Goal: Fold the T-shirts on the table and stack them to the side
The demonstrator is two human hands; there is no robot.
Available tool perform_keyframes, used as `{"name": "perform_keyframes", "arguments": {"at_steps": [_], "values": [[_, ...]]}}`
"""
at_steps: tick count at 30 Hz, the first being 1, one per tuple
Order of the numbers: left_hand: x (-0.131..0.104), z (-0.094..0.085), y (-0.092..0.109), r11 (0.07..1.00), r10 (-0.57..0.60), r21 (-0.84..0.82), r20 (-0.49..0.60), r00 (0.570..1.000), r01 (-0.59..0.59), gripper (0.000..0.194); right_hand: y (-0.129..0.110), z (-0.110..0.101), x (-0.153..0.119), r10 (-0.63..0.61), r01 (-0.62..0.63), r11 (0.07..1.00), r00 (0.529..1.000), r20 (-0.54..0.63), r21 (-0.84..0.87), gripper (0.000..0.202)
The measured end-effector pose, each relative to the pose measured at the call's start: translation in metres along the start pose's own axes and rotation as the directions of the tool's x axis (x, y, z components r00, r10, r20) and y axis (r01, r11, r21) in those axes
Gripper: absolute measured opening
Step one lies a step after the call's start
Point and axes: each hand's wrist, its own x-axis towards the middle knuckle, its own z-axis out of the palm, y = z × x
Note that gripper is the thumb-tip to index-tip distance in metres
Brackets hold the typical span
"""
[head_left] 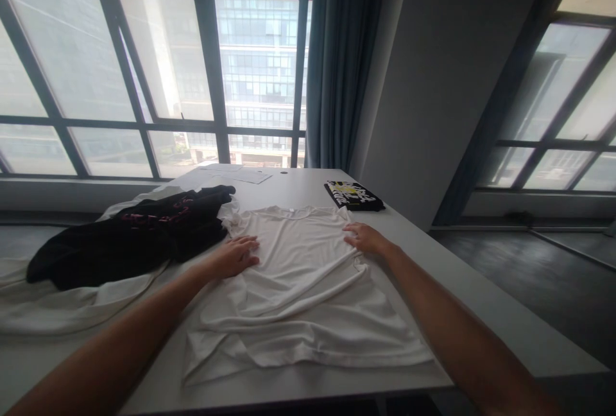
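A white T-shirt (298, 275) lies spread on the white table (481, 320), its neckline at the far side and its hem toward me. Creases run across its middle and lower part. My left hand (235, 255) rests on the shirt's left side below the sleeve, fingers stretched out. On the opposite edge, near the right sleeve, lies my right hand (366, 238), its fingers extended over the fabric. Neither hand visibly grips the cloth.
Left of the shirt, a black garment with reddish print (144, 223) lies on white cloth (86, 303). A folded black garment with white and yellow print (353, 196) sits at the far right edge. Paper sheets (240, 175) lie at the far end, before windows and a curtain (339, 63).
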Motion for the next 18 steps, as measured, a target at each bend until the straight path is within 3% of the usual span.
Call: {"name": "perform_keyframes", "arguments": {"at_steps": [3,8,10,12,15,18], "values": [[0.0,-0.001,-0.026,0.996,-0.085,0.046,0.082,0.993,0.081,0.068,0.008,0.005,0.002,0.038,-0.041,0.998,0.997,0.071,0.042,0.04],[-0.003,-0.017,-0.035,0.992,-0.118,0.076,0.211,0.97,0.104,0.085,0.02,0.001,0.003,0.068,-0.08,0.991,0.991,0.116,0.107,0.051],[0.0,-0.021,-0.038,0.984,-0.163,0.087,0.124,0.979,0.153,0.076,0.022,0.0,0.005,0.105,-0.11,0.99,0.993,0.063,0.085,0.058],[0.008,-0.025,-0.044,0.959,-0.252,0.115,-0.061,0.966,0.257,0.06,0.025,0.002,0.007,0.193,-0.192,0.981,0.979,-0.058,0.017,0.062],[0.026,-0.031,-0.059,0.874,-0.423,0.148,-0.24,0.874,0.464,0.053,0.032,0.006,0.008,0.353,-0.376,0.921,0.917,-0.185,-0.104,0.061],[0.047,-0.039,-0.08,0.746,-0.626,0.121,-0.208,0.752,0.655,0.059,0.04,0.011,0.009,0.418,-0.444,0.883,0.892,-0.173,-0.153,0.063]]}}
